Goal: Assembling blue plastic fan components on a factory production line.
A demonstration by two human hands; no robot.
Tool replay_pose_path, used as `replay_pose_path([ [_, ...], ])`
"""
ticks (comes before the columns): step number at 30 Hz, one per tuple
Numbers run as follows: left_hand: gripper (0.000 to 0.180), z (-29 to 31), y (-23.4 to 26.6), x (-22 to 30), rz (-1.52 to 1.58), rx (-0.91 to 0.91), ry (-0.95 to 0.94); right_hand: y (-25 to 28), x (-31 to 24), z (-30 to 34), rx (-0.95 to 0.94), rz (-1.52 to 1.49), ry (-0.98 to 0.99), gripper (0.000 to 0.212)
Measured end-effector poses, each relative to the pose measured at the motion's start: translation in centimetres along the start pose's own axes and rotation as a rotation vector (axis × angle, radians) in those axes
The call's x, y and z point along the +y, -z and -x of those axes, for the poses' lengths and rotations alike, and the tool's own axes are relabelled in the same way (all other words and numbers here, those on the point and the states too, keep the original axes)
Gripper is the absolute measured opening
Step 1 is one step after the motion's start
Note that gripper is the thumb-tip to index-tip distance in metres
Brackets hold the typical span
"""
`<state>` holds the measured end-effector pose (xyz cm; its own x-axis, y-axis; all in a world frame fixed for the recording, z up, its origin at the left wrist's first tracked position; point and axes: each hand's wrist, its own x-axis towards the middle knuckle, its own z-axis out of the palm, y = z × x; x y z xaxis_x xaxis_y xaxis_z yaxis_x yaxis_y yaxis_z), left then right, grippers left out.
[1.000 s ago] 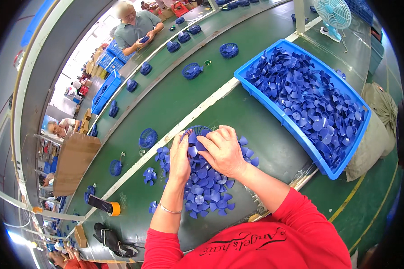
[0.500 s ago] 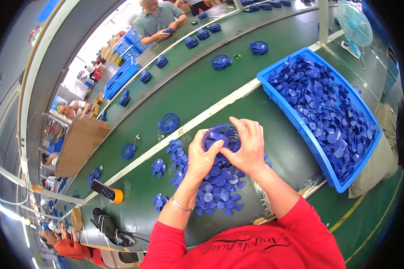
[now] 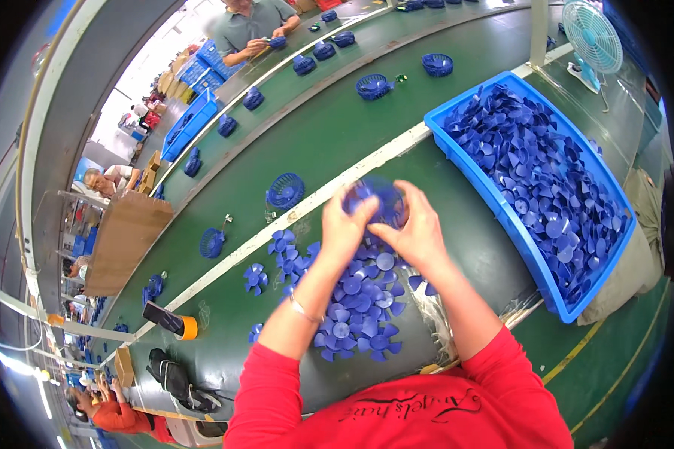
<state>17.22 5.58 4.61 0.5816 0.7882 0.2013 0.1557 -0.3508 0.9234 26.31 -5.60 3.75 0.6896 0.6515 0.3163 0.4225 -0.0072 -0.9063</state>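
Housing of blue mesh, blurred, held between left hand and right hand above loose fan impellers; seating inside unconfirmed; many impellers remain unfitted, including in blue crate.

From my remote station I count two hands, one held housing, one phone, one orange tape roll, one teal fan, and, overlap hiding some, probably over twenty loose blades.

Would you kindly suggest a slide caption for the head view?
Left hand and right hand hold a blurred blue fan guard near loose blue fan blades.
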Motion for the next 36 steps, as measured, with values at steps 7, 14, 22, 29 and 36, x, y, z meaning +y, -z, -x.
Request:
replay_pose_path([
  [7, 0.041, -14.1, 5.4, -6.3, -0.506, 0.262, -0.062, 5.0, 1.0, -0.6, -0.354, 0.456, 0.000, 0.034],
  [14, 0.035, -13.7, 11.9, -11.6, -1.036, 0.109, 0.059, 4.0, 0.7, 0.5, -0.458, 0.670, 0.156, 0.022],
  [22, 0.021, -12.5, 15.5, -10.4, -0.947, 0.257, 0.155, 2.1, 0.3, 0.7, -0.459, 0.664, 0.003, 0.035],
  [29, 0.037, -6.7, 16.2, -5.4, 0.437, 0.184, 0.469, 4.0, 2.7, -1.5, -0.434, -0.078, -0.331, 0.023],
  [36, 0.024, 2.7, 16.0, -2.3, 0.762, 0.318, 0.499, 2.3, 3.4, -1.1, -0.040, 0.498, 0.157, 0.032],
])
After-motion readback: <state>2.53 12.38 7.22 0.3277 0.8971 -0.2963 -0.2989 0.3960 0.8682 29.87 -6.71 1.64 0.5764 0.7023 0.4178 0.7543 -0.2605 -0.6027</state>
